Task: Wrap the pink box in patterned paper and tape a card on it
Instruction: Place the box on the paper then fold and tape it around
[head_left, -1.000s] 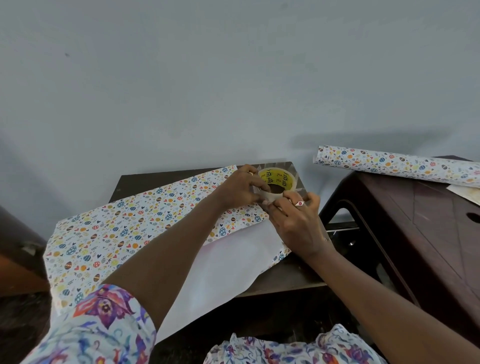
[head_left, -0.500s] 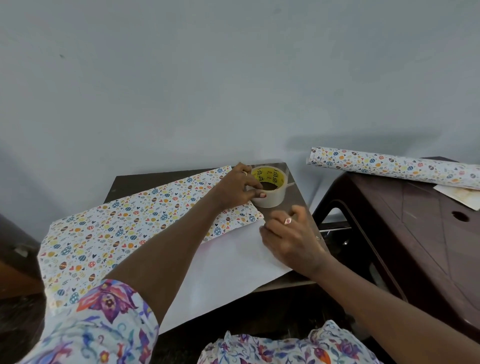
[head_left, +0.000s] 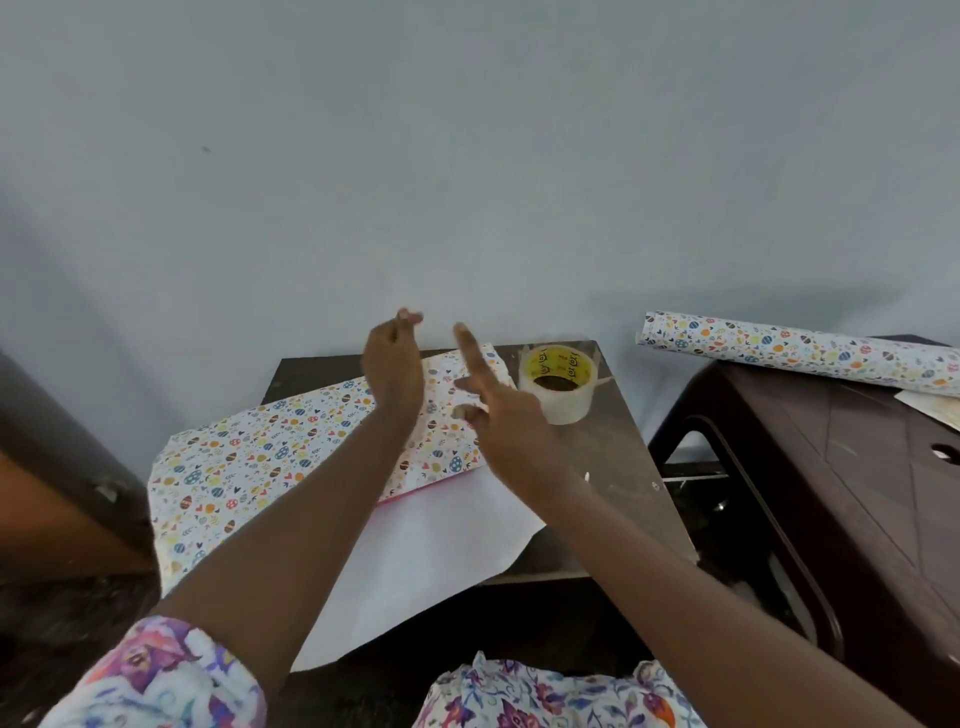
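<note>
Both hands hover directly above the flat pink box (head_left: 422, 491), which lies under egg-patterned wrapping paper (head_left: 249, 467), long axis near-left to far-right. Left hand (head_left: 392, 369) fingertips pinched, right hand (head_left: 511, 423) forefinger extended; any tape held cannot be told.

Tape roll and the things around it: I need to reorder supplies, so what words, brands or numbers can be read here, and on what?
Tape roll, yellow inner core: black printed marks, too blurred to read.
Patterned paper and paper roll: pictures only, no text.
Card: nothing legible.
</note>
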